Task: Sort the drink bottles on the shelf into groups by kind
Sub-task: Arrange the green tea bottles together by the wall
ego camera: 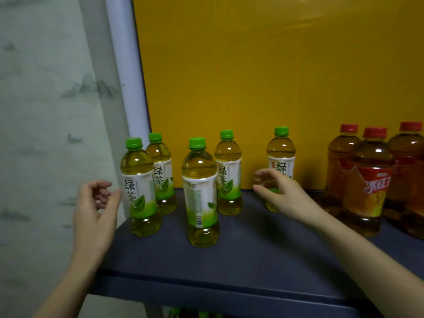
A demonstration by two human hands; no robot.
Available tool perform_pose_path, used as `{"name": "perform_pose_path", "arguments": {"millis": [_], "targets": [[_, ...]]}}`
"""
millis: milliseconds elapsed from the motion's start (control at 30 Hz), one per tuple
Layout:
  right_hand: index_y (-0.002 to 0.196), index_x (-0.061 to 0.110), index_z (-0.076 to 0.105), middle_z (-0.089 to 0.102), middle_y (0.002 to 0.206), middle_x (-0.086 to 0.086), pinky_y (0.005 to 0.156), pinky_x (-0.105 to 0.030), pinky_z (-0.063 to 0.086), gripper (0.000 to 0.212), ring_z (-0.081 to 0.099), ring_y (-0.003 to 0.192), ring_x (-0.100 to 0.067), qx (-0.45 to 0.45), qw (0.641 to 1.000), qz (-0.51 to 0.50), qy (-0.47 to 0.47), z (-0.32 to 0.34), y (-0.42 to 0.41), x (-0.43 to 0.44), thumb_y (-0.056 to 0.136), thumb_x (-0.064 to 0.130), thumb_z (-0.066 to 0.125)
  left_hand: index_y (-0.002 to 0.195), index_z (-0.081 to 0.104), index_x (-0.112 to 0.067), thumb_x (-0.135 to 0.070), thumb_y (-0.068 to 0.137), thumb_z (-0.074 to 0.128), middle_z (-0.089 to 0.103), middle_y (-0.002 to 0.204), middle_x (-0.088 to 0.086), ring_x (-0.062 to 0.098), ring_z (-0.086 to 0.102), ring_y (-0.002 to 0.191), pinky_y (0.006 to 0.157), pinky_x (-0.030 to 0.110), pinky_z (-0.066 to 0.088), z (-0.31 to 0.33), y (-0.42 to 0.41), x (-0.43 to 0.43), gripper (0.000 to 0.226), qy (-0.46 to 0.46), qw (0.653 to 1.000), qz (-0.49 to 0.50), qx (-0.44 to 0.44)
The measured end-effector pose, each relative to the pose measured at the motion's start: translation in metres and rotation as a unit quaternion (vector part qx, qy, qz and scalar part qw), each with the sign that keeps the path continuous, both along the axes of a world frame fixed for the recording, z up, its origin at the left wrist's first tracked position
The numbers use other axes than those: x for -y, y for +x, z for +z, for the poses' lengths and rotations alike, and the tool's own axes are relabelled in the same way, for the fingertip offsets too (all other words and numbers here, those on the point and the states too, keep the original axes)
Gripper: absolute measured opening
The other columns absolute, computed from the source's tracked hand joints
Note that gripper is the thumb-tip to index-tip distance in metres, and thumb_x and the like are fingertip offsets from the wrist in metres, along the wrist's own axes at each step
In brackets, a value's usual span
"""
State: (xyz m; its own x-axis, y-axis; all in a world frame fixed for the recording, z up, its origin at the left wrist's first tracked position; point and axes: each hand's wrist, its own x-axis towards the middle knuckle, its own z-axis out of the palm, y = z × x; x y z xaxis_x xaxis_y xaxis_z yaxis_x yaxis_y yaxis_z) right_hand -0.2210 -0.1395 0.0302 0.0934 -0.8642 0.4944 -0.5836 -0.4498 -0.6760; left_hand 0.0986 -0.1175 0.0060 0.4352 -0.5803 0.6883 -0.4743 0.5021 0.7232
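Several green tea bottles with green caps stand upright on the dark blue shelf [252, 249]. The leftmost green tea bottle [140, 187] is at the shelf's left edge, and my left hand [94, 210] hovers just left of it, fingers loosely curled, holding nothing. A front green tea bottle [200, 191] stands mid-shelf with its label turned away. My right hand [282, 193] is in front of the rightmost green tea bottle [281, 154], fingers spread and half curved, hiding its lower half; no grip shows. Three red-capped iced tea bottles [369, 180] stand grouped at the right.
A yellow back panel [263, 76] closes the shelf behind the bottles. A white upright post [128, 76] and a pale patterned curtain [46, 111] lie to the left. More green caps show on a lower shelf [197, 314].
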Motion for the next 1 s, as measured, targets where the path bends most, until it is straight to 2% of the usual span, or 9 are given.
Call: {"name": "perform_pose_path", "arguments": {"millis": [133, 267, 367, 600, 767, 833, 867, 900, 1000], "targets": [[0.141, 0.009, 0.028, 0.04, 0.143, -0.009, 0.099, -0.027, 0.039, 0.067, 0.044, 0.127, -0.02, 0.014, 0.999, -0.025, 0.04, -0.003, 0.024, 0.036, 0.085, 0.025, 0.062, 0.117, 0.048, -0.008, -0.014, 0.097, 0.041, 0.052, 0.099, 0.004, 0.015, 0.051, 0.093, 0.087, 0.032, 0.041, 0.01, 0.015, 0.032, 0.022, 0.093, 0.985, -0.071, -0.13], [0.146, 0.012, 0.012, 0.029, 0.152, -0.008, 0.111, -0.043, 0.034, 0.091, 0.033, 0.137, -0.024, 0.037, 0.995, -0.017, 0.093, -0.01, 0.036, 0.066, 0.077, 0.025, 0.071, 0.089, 0.057, -0.013, -0.017, 0.098, 0.032, 0.062, 0.088, 0.004, 0.007, 0.054, 0.074, 0.067, 0.021, 0.043, 0.016, 0.012, 0.057, 0.026, 0.213, 0.942, -0.167, -0.197], [0.14, 0.013, 0.023, 0.046, 0.14, -0.008, 0.104, -0.041, 0.043, 0.086, 0.047, 0.126, -0.022, 0.079, 0.986, 0.03, 0.143, -0.016, 0.046, 0.08, 0.073, 0.019, 0.075, 0.083, 0.06, -0.016, -0.022, 0.098, 0.031, 0.073, 0.065, -0.005, 0.009, 0.067, 0.061, 0.063, 0.025, 0.05, 0.013, 0.012, 0.07, 0.033, 0.275, 0.899, -0.26, -0.221], [0.133, 0.01, 0.026, 0.05, 0.115, 0.0, 0.094, -0.033, 0.047, 0.07, 0.051, 0.112, -0.016, 0.067, 0.983, 0.07, 0.154, -0.018, 0.07, 0.095, 0.078, 0.011, 0.069, 0.065, 0.077, -0.015, -0.02, 0.097, 0.031, 0.075, 0.071, 0.003, 0.014, 0.071, 0.064, 0.07, 0.033, 0.053, -0.006, 0.018, 0.094, 0.056, 0.265, 0.856, -0.362, -0.257], [0.111, 0.007, 0.048, 0.057, 0.117, -0.008, 0.094, -0.043, 0.051, 0.07, 0.057, 0.106, -0.019, 0.041, 0.981, 0.128, 0.137, -0.032, 0.08, 0.133, 0.058, 0.047, 0.071, 0.06, 0.076, -0.015, -0.023, 0.097, 0.03, 0.075, 0.064, 0.0, 0.011, 0.071, 0.058, 0.057, 0.025, 0.058, -0.012, 0.021, 0.1, 0.06, 0.282, 0.839, -0.384, -0.264], [0.08, 0.011, 0.051, 0.067, 0.087, -0.001, 0.079, -0.023, 0.053, 0.026, 0.06, 0.081, -0.003, 0.055, 0.974, 0.151, 0.157, -0.017, 0.093, 0.109, 0.072, 0.027, 0.069, 0.075, 0.07, -0.013, -0.023, 0.098, 0.031, 0.074, 0.062, 0.001, 0.012, 0.07, 0.056, 0.064, 0.033, 0.056, -0.01, 0.023, 0.1, 0.047, 0.292, 0.835, -0.377, -0.274], [0.068, 0.015, 0.048, 0.067, 0.063, 0.01, 0.066, -0.011, 0.05, 0.021, 0.057, 0.063, 0.008, 0.061, 0.97, 0.163, 0.167, -0.009, 0.099, 0.1, 0.081, 0.006, 0.062, 0.081, 0.065, -0.011, -0.022, 0.098, 0.031, 0.074, 0.062, 0.001, 0.012, 0.07, 0.055, 0.063, 0.033, 0.056, -0.009, 0.023, 0.1, 0.039, 0.298, 0.833, -0.375, -0.276], [0.062, 0.017, 0.046, 0.062, 0.045, 0.013, 0.055, -0.006, 0.045, 0.035, 0.055, 0.05, 0.01, 0.073, 0.968, 0.174, 0.164, -0.007, 0.102, 0.1, 0.085, -0.01, 0.052, 0.084, 0.061, -0.01, -0.021, 0.098, 0.032, 0.074, 0.062, 0.002, 0.012, 0.07, 0.055, 0.058, 0.029, 0.057, -0.008, 0.025, 0.101, 0.034, 0.303, 0.833, -0.372, -0.275], [0.062, 0.017, 0.046, 0.059, 0.038, 0.015, 0.048, -0.005, 0.044, 0.043, 0.054, 0.042, 0.01, 0.095, 0.964, 0.209, 0.133, -0.006, 0.109, 0.096, 0.086, -0.018, 0.04, 0.086, 0.058, -0.01, -0.013, 0.097, 0.035, 0.073, 0.06, 0.001, 0.012, 0.07, 0.053, 0.045, 0.023, 0.056, -0.007, 0.025, 0.103, 0.026, 0.305, 0.843, -0.355, -0.265]]}}
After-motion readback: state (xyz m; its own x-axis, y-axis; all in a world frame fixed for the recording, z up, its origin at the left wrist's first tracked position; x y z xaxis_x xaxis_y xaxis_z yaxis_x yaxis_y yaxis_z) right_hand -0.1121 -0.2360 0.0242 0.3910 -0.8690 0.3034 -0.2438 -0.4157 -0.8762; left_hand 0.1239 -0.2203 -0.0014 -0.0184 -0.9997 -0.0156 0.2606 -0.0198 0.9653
